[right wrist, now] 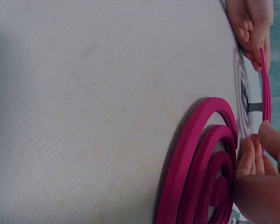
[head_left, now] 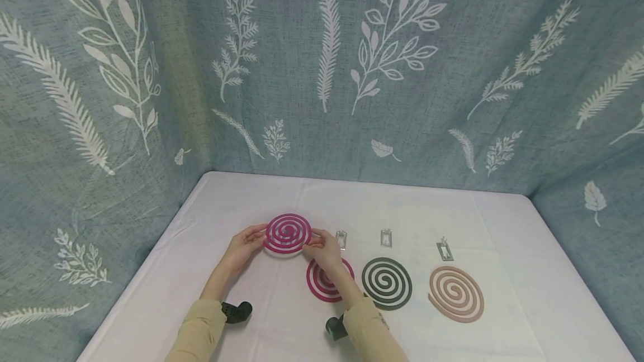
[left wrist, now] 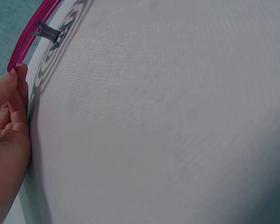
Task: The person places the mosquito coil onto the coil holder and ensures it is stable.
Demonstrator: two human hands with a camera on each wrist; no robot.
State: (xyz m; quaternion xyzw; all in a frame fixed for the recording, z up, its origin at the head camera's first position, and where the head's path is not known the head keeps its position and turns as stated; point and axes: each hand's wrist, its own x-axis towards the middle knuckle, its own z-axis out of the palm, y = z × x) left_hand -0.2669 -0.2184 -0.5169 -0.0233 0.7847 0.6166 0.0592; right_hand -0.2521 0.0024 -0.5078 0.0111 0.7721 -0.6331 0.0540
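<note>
A magenta mosquito coil [head_left: 288, 233] lies level between my two hands, a little above the white table. My left hand [head_left: 245, 246] pinches its left edge between thumb and fingers. On the opposite edge, my right hand [head_left: 324, 249] pinches the rim the same way. Beneath the coil, a small metal coil stand [left wrist: 49, 31] rises from the table, its upright tip meeting the coil's underside in the left wrist view. A second magenta coil [right wrist: 190, 135] lies flat on the table, partly hidden under my right forearm in the head view.
To the right lie a dark green coil [head_left: 386, 283] and a tan coil [head_left: 455, 293]. Behind the coils are three more metal stands, at left [head_left: 341, 239], middle [head_left: 386, 238] and right [head_left: 445, 250]. A leaf-patterned curtain [head_left: 302, 71] hangs behind the table.
</note>
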